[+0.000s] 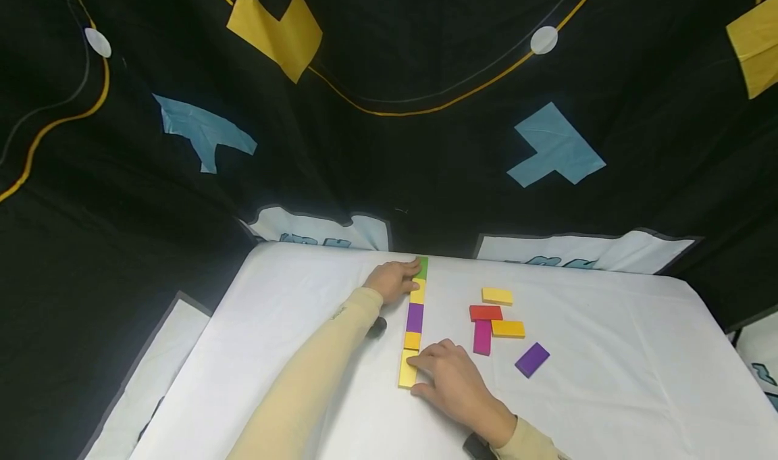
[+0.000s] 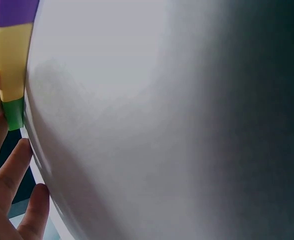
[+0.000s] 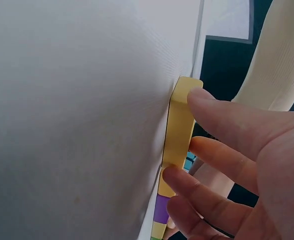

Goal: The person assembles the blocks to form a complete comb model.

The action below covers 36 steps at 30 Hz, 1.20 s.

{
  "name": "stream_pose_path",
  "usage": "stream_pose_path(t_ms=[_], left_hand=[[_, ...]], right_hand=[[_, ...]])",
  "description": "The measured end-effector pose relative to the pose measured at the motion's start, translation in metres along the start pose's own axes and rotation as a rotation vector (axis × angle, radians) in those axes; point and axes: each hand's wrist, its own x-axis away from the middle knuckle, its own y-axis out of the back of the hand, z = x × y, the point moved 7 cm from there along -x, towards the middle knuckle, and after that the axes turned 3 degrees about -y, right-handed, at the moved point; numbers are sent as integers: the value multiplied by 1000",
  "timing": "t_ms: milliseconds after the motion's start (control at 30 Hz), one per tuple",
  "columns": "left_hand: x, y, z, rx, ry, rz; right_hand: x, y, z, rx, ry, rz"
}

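A row of blocks runs away from me on the table: a near yellow block (image 1: 408,369), a short orange-yellow block (image 1: 412,340), a purple block (image 1: 415,317), a yellow block (image 1: 417,292) and a green block (image 1: 422,268) at the far end. My left hand (image 1: 394,279) reaches to the far end, fingertips on the green block and the yellow one beside it. At the near end, my right hand (image 1: 452,382) touches the near yellow block with thumb and fingers. In the right wrist view, another fingertip meets the seam beyond that yellow block (image 3: 178,132).
Right of the row lie loose blocks: a yellow block (image 1: 497,296), a red block (image 1: 485,313), a magenta block (image 1: 482,338), an orange-yellow block (image 1: 508,329) and a purple block (image 1: 532,360). A white cloth covers the table (image 1: 608,379); a black curtain (image 1: 395,176) hangs behind.
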Motion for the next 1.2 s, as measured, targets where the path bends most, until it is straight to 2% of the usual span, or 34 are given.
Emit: stream_pose_path(t_ms=[433,733,967,1200], left_hand=[[-1,0,0,-2,9,3],[0,0,0,-10,1,4],[-2,0,1,-18,-8,0],[-2,0,1,-8,-11,6]], right_hand=[[-3,0,-4,-8,-29,14],[-3,1,-8,-40,-33,-21],[-1,22,-24,-114,-141,-107],[4,44,-44,-135,-240,-172]])
